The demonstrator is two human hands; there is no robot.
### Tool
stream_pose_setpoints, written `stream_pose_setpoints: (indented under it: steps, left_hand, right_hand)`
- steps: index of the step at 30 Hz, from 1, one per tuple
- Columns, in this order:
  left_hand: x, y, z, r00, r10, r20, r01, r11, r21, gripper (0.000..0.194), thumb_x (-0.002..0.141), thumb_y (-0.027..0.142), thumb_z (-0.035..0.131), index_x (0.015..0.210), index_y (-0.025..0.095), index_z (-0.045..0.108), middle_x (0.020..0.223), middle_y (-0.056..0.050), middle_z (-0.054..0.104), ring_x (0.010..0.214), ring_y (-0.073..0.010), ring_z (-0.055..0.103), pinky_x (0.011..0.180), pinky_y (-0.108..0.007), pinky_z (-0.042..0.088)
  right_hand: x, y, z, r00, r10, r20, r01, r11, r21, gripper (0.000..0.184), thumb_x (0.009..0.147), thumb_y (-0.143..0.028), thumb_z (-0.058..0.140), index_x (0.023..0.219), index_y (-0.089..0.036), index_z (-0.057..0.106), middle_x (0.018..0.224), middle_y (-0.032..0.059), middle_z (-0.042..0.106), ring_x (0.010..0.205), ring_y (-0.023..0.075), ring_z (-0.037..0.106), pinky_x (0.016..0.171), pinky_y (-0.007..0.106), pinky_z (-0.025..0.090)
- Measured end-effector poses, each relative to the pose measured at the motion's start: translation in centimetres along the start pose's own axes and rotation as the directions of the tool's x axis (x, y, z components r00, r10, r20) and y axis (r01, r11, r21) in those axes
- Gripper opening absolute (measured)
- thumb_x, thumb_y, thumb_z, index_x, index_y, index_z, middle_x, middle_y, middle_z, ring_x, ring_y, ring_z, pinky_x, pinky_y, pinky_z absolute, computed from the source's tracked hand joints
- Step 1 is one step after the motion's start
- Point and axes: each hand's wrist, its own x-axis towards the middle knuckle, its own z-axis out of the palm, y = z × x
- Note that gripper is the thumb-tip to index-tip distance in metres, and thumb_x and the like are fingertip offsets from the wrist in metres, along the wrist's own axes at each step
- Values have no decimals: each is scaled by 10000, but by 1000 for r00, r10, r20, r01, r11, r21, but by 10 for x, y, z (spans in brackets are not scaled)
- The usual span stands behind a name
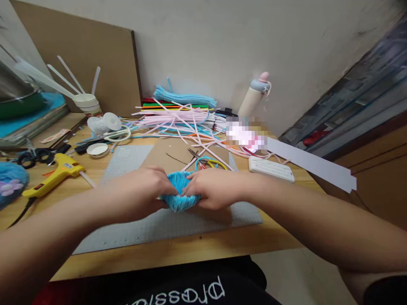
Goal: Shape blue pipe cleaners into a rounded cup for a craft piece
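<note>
Head: two hands [148,189] [218,188], one blue piece [179,205]

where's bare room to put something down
Grey cutting mat: the strip in front of the blue fuzzy piece, and the back-left corner between shallow white dish and brown cardboard sheet. Crowded: behind, among pink fuzzy stems.

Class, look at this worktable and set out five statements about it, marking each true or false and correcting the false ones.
1. The left hand and right hand both hold the blue fuzzy piece. True.
2. The yellow glue gun rests on the grey mat. False: the glue gun lies on the wooden tabletop.
3. The bottle has a pink top. True.
4. The bottle stands between the hands. False: it is by the wall.
5. A white strip stands in the stacked cups. True.
</note>
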Motion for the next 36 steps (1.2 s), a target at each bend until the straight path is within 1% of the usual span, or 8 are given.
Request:
stream_pose_setpoints:
  steps: [2, 4, 9, 13, 17, 28, 33, 36]
  left_hand:
    - [-5, -2, -14, 989, -140, -52, 122, 957, -263, 263, 769, 287, 688, 1031, 274, 700, 955, -5, 725, 878, -185, 642, 797, -286, 475]
    - [-9, -4, -18, 976, -201, -85, 120, 819, -561, 447, 783, 336, 682, 1222, 283, 613, 1169, -27, 678, 1022, -215, 632, 869, -306, 488]
    - [-10, -2, 1, 940, -309, -145, -10, 401, -916, 511, 854, 408, 599, 1335, 256, 518, 1390, -66, 530, 1266, -285, 487, 1015, -375, 439]
    - [-8, 0, 17, 882, -454, -128, -50, 180, -982, 537, 861, 432, 579, 1358, 249, 488, 1379, -84, 539, 1250, -297, 502, 1042, -414, 410]
    - [-8, 2, 25, 863, -479, -159, -74, 193, -978, 588, 822, 450, 628, 1361, 268, 477, 1412, -69, 504, 1286, -301, 457, 1050, -414, 395]
    - [-5, -2, 34, 897, -395, -197, -107, 238, -965, 590, 801, 363, 679, 1348, 278, 474, 1408, -46, 500, 1295, -267, 444, 1048, -371, 395]
    - [-3, -10, 39, 803, -541, -248, -67, 333, -941, 649, 794, 388, 674, 1387, 305, 422, 1495, -45, 389, 1388, -277, 304, 1090, -414, 333]
    - [1, -10, 46, 631, -735, -249, 35, 347, -937, 583, 787, 459, 646, 1301, 215, 518, 1442, -97, 455, 1347, -288, 365, 1077, -404, 331]
  right_hand:
    - [-6, 7, -2, 1000, -4, -20, 13, 896, 444, 145, 778, -196, 609, 874, -120, 687, 814, 40, 706, 763, 154, 621, 780, 321, 489]
    - [-8, 12, 6, 995, -9, -101, 88, 569, 818, 202, 708, -236, 694, 871, -118, 681, 827, 24, 705, 760, 133, 626, 798, 299, 493]
    - [-3, 8, 41, 941, 195, -275, 306, -148, 941, 354, 657, -279, 731, 971, -128, 668, 870, 49, 720, 799, 149, 667, 829, 287, 504]
    - [3, -3, 50, 912, 296, -284, 381, -351, 856, 379, 716, -285, 651, 1076, -171, 627, 1005, 51, 712, 901, 164, 666, 873, 306, 501]
    - [8, -9, 52, 892, 368, -264, 410, -408, 816, 401, 724, -283, 612, 1109, -171, 609, 1056, 64, 702, 975, 195, 648, 933, 356, 479]
    - [11, -20, 65, 833, 371, -411, 500, -182, 847, 409, 783, -269, 593, 1186, -205, 583, 1111, 59, 673, 969, 182, 631, 906, 360, 479]
    - [-4, -19, 35, 689, 527, -497, 178, 542, 821, 225, 736, -263, 669, 946, -182, 659, 942, 38, 699, 856, 183, 625, 837, 352, 474]
    - [-9, -28, 20, 772, 420, -477, -300, 903, 308, 109, 789, -165, 547, 803, -172, 655, 825, 49, 692, 780, 199, 608, 730, 340, 455]
